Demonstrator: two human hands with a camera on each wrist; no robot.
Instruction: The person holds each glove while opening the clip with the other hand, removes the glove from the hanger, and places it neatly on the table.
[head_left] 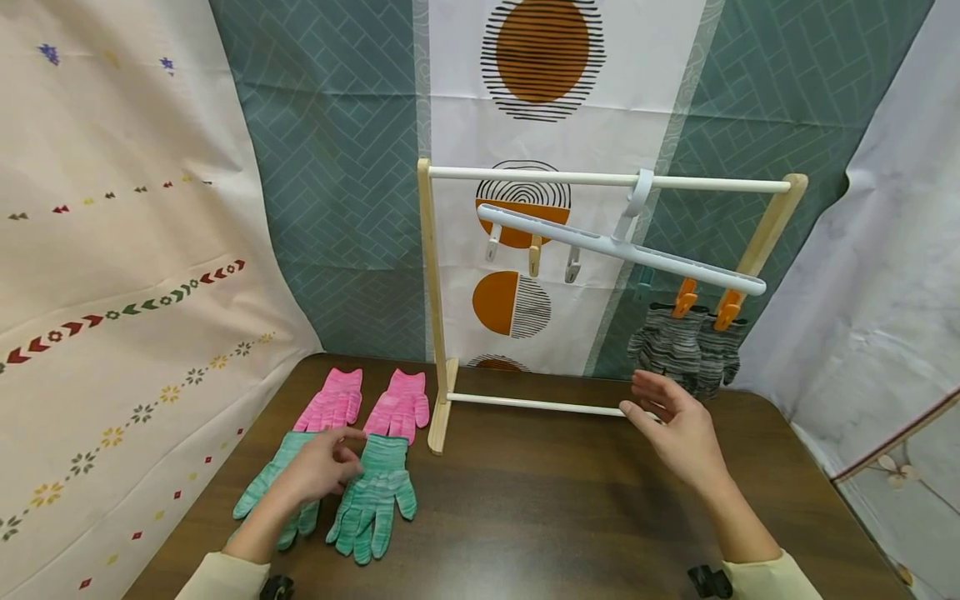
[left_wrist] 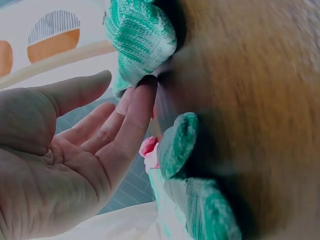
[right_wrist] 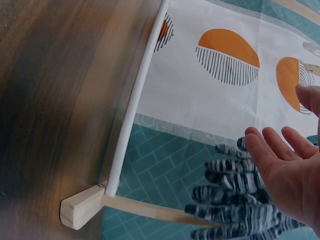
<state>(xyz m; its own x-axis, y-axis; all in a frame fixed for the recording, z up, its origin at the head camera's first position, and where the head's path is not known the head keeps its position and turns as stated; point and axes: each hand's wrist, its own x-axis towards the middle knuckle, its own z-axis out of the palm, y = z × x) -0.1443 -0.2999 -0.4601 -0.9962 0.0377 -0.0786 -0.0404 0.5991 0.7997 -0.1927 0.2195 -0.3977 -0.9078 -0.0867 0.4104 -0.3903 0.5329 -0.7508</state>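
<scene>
Two green knitted gloves lie on the table at the left, one right of my left hand and the other partly under it in the head view. In the left wrist view, loosely bent fingertips reach the edge of one green glove; nothing is gripped. Beyond them lie two pink gloves. My right hand is raised with relaxed fingers, holding nothing, just below a pair of grey striped gloves. Orange clothespins fasten these to a pale hanger.
The hanger hooks over the top bar of a wooden rack, tilted down to the right. White, yellow, grey and teal clothespins hang from it without gloves. Patterned cloths surround the brown table.
</scene>
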